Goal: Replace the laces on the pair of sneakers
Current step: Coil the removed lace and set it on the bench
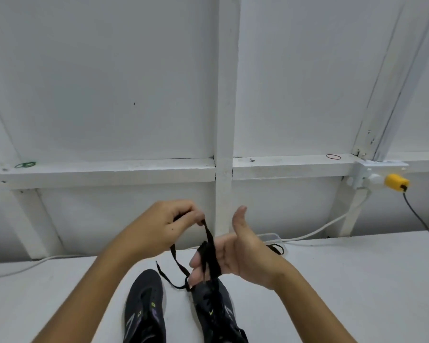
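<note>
Right above the pair of sneakers, both hands are busy with a black lace (209, 246). The left hand (159, 225) has its fingers curled, pinching the upper stretch of the lace between thumb and fingertips, and the lace drops from that pinch down to the right hand (235, 256). The right hand is held palm toward the camera with the thumb pointing up and the fingers straight and close together; the lace is wound around those fingers in several turns, so the hand carries it rather than grips it. A loose tail of the lace loops down on the left side and its free end hangs above the table (332, 280) between the shoes. The left sneaker (144, 308) lies on the white table with its toe pointing away from the person, and the right sneaker (216, 310) sits just beside it, directly under the right hand. Behind the right hand a clear plastic container (274, 237) rests on the table near the wall, with another black lace (275, 248) draped at its edge. On the white wall ledge lie a green rubber band (25, 165) and a red rubber band (333, 156), and a yellow plug (396, 183) with a dark cable sits in a socket at the right.
</note>
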{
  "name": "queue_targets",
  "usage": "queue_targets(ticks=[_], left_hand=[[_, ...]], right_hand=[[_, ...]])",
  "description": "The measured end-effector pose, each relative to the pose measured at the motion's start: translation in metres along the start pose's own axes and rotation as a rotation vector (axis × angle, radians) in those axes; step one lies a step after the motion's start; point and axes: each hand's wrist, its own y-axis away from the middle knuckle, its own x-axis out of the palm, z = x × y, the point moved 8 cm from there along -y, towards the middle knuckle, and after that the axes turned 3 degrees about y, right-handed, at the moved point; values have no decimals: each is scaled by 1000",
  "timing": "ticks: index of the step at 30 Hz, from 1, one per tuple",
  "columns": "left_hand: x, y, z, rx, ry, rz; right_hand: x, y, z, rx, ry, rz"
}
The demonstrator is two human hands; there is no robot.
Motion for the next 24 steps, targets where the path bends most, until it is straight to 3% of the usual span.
queue_targets(ticks=[3,5,8,10,13,16,18,21,24], left_hand=[[24,-3,4,-70,216,6],[51,7,9,-118,228,61],[84,30,1,-55,40,236],[77,33,-10,-7,-47,269],[36,13,-14,22,-113,151],[12,-4,-1,-34,32,58],[20,-5,7,-74,179,21],[63,11,17,-121,169,133],[85,31,4,-62,-7,285]], right_hand=[[1,5,36,-214,-286,72],[-18,7,51,-337,-420,-4],[-53,1,39,-255,-259,-281],[-57,-3,15,-95,-68,-337],[-26,-5,-13,32,14,-118],[-1,0,-2,-30,-168,56],[-2,2,18,-139,-324,88],[-26,1,35,-274,-456,-48],[-50,-7,18,-172,-238,-286]])
